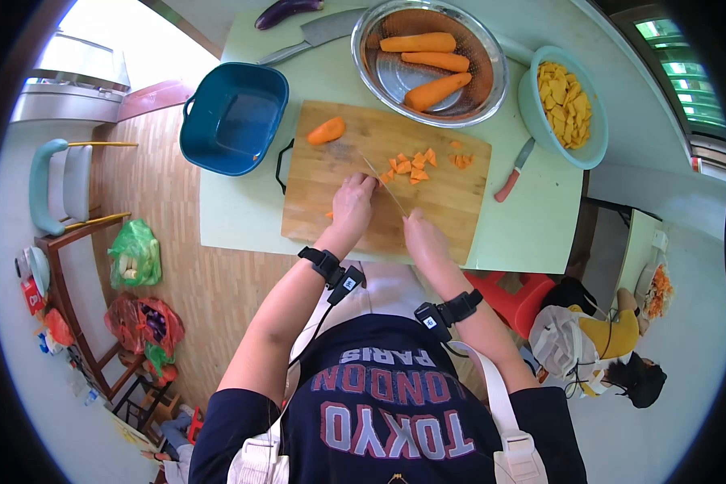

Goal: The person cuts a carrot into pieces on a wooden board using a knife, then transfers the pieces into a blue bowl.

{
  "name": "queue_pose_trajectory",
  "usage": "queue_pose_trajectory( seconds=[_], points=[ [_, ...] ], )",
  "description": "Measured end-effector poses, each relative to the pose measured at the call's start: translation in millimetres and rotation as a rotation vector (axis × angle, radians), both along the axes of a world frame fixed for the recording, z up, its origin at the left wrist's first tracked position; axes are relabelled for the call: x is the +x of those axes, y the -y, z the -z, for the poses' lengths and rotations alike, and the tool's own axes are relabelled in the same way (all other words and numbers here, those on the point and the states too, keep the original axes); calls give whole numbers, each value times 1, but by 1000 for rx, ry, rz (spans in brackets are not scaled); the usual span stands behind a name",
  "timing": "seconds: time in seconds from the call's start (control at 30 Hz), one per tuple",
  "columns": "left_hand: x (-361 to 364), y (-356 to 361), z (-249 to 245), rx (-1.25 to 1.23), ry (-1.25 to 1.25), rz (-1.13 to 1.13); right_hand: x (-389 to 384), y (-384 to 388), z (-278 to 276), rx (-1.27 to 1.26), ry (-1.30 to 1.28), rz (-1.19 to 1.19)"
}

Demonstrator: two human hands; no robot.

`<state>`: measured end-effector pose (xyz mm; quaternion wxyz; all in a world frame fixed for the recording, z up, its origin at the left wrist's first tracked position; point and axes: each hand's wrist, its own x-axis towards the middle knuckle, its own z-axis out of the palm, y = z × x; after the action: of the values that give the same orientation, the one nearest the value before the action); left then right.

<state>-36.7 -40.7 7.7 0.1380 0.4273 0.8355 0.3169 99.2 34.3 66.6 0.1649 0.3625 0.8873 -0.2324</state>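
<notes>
Knife (385, 186) stands over the cutting board (460, 210), its long axis slanting, tip towards 11 o'clock — handle clamped in the fingers of the right hand (426, 240). The left hand (353, 203) bunches its fingers beside the blade, presumably steadying food; whether they grip, I cannot tell. Carrot pieces (419, 174) lie at 2 o'clock, probably to clear the edge.

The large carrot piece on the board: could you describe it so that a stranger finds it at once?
On the pale green table lies a wooden board. Near its far left corner, beyond the left hand, lies the carrot piece. It is larger than the chunks to its right and, unlike the three carrots in the basin, sits on the board.
</notes>
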Motion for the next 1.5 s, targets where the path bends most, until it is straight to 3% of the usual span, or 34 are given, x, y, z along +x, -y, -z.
queue_pose_trajectory(
  seconds=[0.33,0.73,1.37,1.5],
  points=[
    [3,8,-1,125,4,-27,4,-5,4,39,-129,-8],
    [5,8,0,140,11,-42,22,14,-16,-38,-26,-7],
    [4,6,5,154,38,-65,11,8,17,-56,-72,-31],
    [-7,15,-3,68,199,-90,11,7,21,-24,-135,-12]
  ],
)
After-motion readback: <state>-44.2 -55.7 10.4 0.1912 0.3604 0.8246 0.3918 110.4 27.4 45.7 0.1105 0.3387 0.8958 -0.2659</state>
